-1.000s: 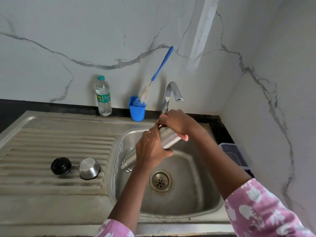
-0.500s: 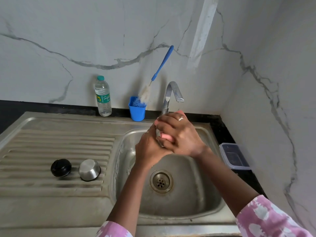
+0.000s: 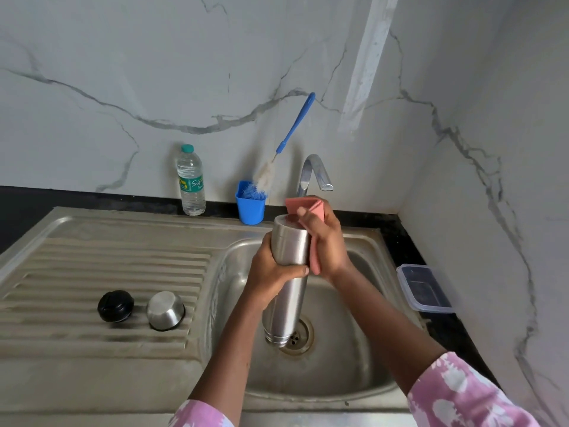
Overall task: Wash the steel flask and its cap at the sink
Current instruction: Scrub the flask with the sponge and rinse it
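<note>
The steel flask (image 3: 289,291) is held upside down over the sink basin (image 3: 348,349), its mouth pointing down near the drain (image 3: 298,334). My left hand (image 3: 271,269) grips its middle. My right hand (image 3: 326,241) presses a pink sponge (image 3: 311,208) against the flask's upturned base and right side. On the ribbed draining board (image 3: 92,272) lie the black inner cap (image 3: 115,306) and the steel outer cap (image 3: 165,310), side by side and apart from both hands.
The tap (image 3: 314,172) arches over the basin just behind the flask; no water shows. A blue cup (image 3: 250,208) with a blue-handled bottle brush (image 3: 292,131) and a plastic water bottle (image 3: 191,180) stand at the back. A clear plastic box (image 3: 423,288) sits right of the sink.
The flask has swung from lying slanted to upright with its base on top. My right hand with the sponge has moved up to the base end.
</note>
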